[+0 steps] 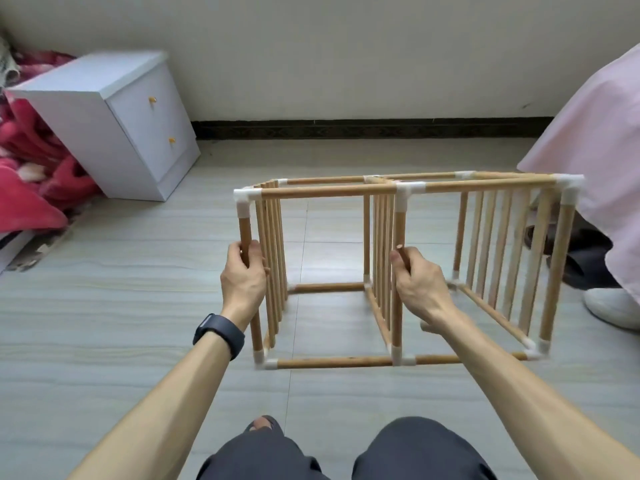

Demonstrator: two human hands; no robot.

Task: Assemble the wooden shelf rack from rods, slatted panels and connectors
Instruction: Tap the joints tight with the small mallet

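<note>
The wooden shelf rack (325, 192) lies on its side on the tiled floor, a box of light wooden rods joined by white plastic connectors (246, 197). Three slatted panels stand upright in it: left (273, 251), middle (381, 244) and right (498, 244). My left hand (244, 275), with a dark watch on the wrist, grips the front left upright rod. My right hand (417, 282) grips the front middle upright rod (399, 230) about halfway up.
A white two-drawer cabinet (114, 123) stands at the back left beside a red blanket (31, 174). A pink cloth (595, 140) hangs at the right, with dark slippers (585, 261) and a white shoe (613, 306) below it. My knees fill the bottom edge.
</note>
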